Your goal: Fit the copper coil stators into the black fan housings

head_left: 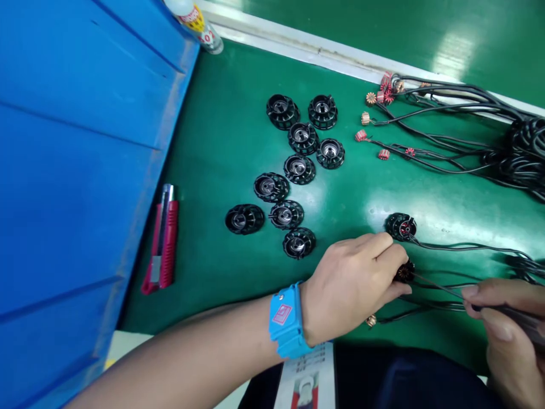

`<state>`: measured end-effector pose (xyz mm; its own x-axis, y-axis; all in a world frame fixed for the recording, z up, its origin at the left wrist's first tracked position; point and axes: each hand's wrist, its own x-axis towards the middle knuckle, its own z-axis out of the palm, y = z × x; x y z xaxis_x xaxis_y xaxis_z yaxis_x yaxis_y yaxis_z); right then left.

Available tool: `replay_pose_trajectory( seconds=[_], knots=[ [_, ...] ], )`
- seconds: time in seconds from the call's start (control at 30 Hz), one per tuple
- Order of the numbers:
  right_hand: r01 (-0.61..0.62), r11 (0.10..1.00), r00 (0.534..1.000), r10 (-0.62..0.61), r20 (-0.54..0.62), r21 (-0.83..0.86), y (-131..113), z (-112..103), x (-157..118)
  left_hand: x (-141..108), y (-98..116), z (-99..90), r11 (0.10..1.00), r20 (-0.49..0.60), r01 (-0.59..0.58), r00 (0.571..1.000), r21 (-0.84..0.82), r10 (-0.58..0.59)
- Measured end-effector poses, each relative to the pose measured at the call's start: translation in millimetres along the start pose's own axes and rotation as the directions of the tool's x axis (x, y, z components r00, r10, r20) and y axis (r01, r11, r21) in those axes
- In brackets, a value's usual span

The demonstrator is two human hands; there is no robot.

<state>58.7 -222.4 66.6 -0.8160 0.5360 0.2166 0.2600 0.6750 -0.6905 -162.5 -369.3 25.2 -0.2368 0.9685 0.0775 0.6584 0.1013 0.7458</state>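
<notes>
My left hand (357, 278), with a blue wrist strap (290, 321), grips a small black ribbed housing (404, 271) between thumb and fingers. A copper-wound coil shows inside that housing. My right hand (506, 324) is closed round a slim tool with a dark handle (517, 319); its thin shaft points at the coil. Whether the tip touches it I cannot tell. Just above my left fingers lies another black housing (401, 227) with a red coil and a black cable in it. Below the hand, a loose copper coil (371, 321) sits on a cable.
Several black housings (298, 169) lie across the green mat (204, 142). Cables with red and copper coils (361, 135) are bundled at the upper right. A red utility knife (164, 238) lies beside the blue bin (85, 142); a glue bottle (204, 34) stands behind.
</notes>
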Motion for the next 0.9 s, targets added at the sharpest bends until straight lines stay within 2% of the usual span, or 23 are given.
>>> replay_pose_trajectory(
  seconds=[0.2,0.33,0.4,0.5,0.63,0.8,0.9],
  knots=[
    [-0.160,0.987,0.987,0.160,0.007,-0.008,-24.5,10.5,8.8,-0.8,-0.4,0.1,1.000,-0.004,0.006,1.000,0.005,-0.006],
    [-0.020,0.999,0.987,0.027,0.159,-0.048,-26.6,10.3,14.6,-0.6,-0.6,0.2,1.000,-0.014,0.002,1.000,0.010,-0.002],
    [0.035,0.998,0.985,-0.027,0.170,-0.044,-24.1,9.6,16.2,-0.4,-0.5,0.6,1.000,-0.027,0.000,1.000,0.011,0.000],
    [0.051,0.999,0.989,-0.048,0.138,-0.018,-21.9,8.7,17.2,-0.2,-0.4,1.0,1.000,-0.032,0.000,0.999,0.013,0.001],
    [0.059,0.998,0.974,-0.054,0.222,-0.020,-24.9,12.9,24.0,-0.4,-1.1,0.2,1.000,-0.009,0.009,1.000,0.012,-0.009],
    [0.121,0.991,0.984,-0.111,0.139,-0.065,-35.8,29.0,42.6,-0.6,-2.3,1.6,1.000,0.015,0.025,1.000,0.005,-0.025],
    [0.119,0.988,0.990,-0.110,0.086,-0.100,-35.9,19.7,40.5,0.3,-2.6,4.4,0.999,0.012,0.031,0.999,0.007,-0.031]
  ],
)
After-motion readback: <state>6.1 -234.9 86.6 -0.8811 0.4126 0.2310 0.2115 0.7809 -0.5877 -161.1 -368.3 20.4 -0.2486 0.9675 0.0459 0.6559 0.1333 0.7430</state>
